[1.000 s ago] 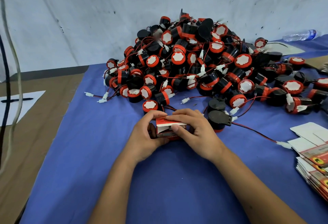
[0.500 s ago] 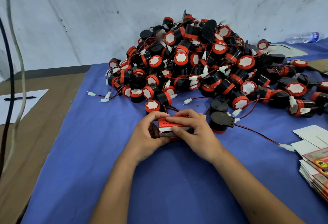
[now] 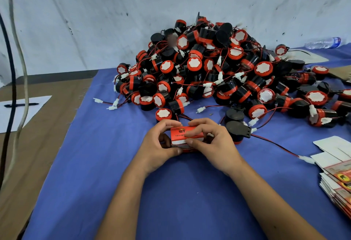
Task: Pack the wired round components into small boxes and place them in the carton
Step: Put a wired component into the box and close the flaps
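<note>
A small red and white box [image 3: 180, 135] sits between my two hands on the blue cloth [image 3: 95, 163]. My left hand [image 3: 157, 144] grips its left side, thumb under and fingers curled over the top. My right hand [image 3: 212, 144] holds the right side, its fingers pressing the red lid flap down. A big heap of black and red round components [image 3: 218, 72] with red-black wires and white plugs rises just behind. One loose black component [image 3: 237, 131] lies right of my right hand. What is inside the box is hidden.
A stack of flat unfolded boxes [image 3: 338, 179] lies at the right edge. A plastic bottle [image 3: 322, 42] lies far right by the wall. Left of the cloth, a brown table carries white paper [image 3: 19, 114] with a pen, and two cables [image 3: 17, 68] hang there.
The lid flap, raised a second ago, now lies folded down over the box under my right fingers. Both hands stay on the box in about the same place.
</note>
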{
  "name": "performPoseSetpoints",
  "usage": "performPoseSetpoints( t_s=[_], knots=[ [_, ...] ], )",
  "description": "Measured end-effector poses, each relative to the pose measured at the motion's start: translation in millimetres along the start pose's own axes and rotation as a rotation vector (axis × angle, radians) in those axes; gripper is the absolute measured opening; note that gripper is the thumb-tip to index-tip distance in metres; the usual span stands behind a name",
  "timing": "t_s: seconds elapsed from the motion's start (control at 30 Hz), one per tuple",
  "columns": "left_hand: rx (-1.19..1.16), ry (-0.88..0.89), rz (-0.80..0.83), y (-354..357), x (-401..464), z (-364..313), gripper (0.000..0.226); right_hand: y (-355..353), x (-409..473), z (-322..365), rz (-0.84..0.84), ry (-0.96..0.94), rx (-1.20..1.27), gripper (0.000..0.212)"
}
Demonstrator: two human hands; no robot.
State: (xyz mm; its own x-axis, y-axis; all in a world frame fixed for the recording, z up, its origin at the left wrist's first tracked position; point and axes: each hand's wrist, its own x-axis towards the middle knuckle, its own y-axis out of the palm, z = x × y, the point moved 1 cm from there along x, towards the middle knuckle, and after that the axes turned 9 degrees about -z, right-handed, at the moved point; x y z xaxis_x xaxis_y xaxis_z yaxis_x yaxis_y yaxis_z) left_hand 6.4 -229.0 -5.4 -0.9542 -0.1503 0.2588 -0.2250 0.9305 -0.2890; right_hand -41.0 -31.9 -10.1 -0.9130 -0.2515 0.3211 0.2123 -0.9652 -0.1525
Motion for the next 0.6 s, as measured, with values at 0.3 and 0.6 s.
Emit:
performPoseSetpoints(
  t_s=[0.3, 0.6],
  knots=[
    [0.012, 0.090, -0.206, -0.9, -1.7, 0.0, 0.024, -2.1, 0.6, -0.6, -0.101, -0.161, -0.192, 0.018],
    [0.423, 0.363, -0.268, 5.9, -3.8, -4.7, 0.021, -4.8, -5.7, 3.9, -0.090, -0.371, -0.383, 0.007]
  ],
)
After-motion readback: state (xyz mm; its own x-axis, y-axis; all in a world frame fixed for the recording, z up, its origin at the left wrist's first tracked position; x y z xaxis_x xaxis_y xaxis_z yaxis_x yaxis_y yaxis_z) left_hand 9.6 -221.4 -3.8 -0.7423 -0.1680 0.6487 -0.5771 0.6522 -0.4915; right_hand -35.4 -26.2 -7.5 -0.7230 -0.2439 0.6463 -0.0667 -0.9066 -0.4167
